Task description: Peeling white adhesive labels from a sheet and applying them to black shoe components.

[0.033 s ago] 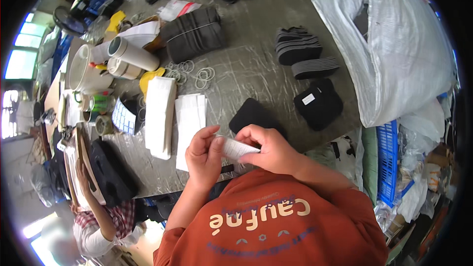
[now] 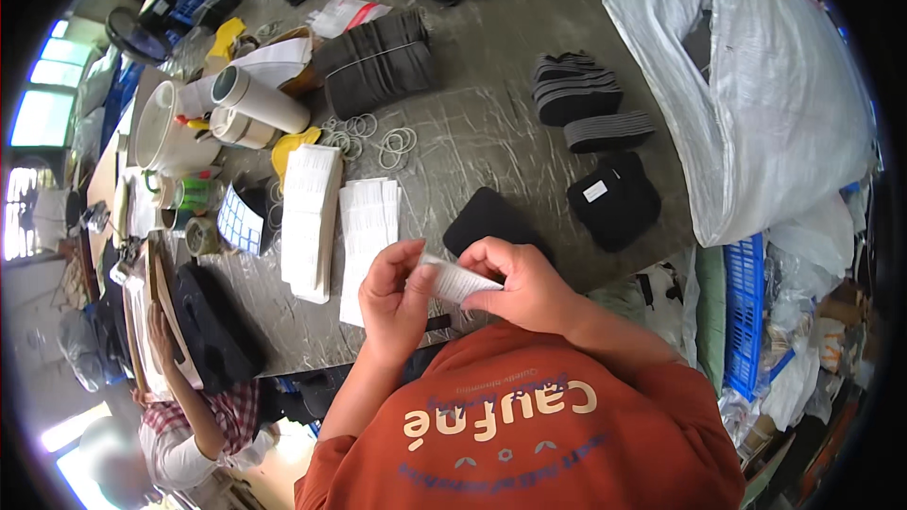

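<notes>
Between my hands, near the table's front edge, is a small white printed label (image 2: 460, 280), perhaps several stacked. My left hand (image 2: 390, 295) pinches its left end between thumb and fingers. At the other end, my right hand (image 2: 531, 285) grips it the same way. Just beyond my right hand lies a black fabric piece (image 2: 487, 217), partly hidden by it. Farther right is a black folded piece (image 2: 616, 212) with a small white tag on top. White printed label sheets (image 2: 368, 227) lie beyond my left hand, beside a thicker stack of label strips (image 2: 310, 217).
Striped dark pads (image 2: 576, 94) and a big white sack (image 2: 756, 85) are on the right. Rubber bands (image 2: 397, 146), a tied dark bundle (image 2: 378, 61) and a white cup (image 2: 260, 99) stand at left-back. A co-worker's arm (image 2: 189, 401) is at lower left.
The view has shifted very slightly. Both hands keep their hold on the label, whose tilt differs a little.
</notes>
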Demonstrator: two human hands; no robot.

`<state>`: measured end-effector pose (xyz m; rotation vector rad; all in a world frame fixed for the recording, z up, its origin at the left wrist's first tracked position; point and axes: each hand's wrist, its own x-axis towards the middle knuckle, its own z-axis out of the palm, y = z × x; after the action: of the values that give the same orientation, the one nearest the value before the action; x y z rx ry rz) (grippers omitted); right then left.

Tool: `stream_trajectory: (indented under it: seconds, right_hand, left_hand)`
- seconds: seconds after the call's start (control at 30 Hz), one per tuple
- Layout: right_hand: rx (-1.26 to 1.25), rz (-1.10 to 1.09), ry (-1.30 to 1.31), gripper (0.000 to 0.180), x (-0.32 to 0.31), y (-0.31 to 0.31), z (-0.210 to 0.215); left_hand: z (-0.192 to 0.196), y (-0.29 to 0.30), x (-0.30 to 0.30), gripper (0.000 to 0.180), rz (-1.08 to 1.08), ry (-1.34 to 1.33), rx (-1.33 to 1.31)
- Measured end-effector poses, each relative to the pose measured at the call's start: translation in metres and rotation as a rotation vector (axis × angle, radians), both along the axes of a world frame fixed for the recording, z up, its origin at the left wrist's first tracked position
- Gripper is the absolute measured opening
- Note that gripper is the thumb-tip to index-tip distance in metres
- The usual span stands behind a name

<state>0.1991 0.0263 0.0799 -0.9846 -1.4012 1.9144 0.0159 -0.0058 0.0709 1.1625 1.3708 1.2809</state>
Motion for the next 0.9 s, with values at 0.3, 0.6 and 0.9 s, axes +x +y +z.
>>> stream_trajectory:
  seconds: [0.3, 0.6, 0.9]
  right_hand:
    - [0.117, -0.031, -0.085, 0.022, -0.01, 0.003, -0.008]
    - [0.337, -0.105, -0.186, 0.004, -0.004, 0.01, -0.011]
    - [0.141, -0.336, -0.314, 0.003, 0.007, 0.036, -0.052]
  left_hand:
    - [0.011, 0.002, -0.017, 0.013, -0.104, 0.05, -0.313]
    - [0.002, 0.001, -0.02, 0.015, 0.071, 0.313, -0.341]
    - [-0.009, 0.004, 0.001, 0.018, -0.598, 0.781, 0.301]
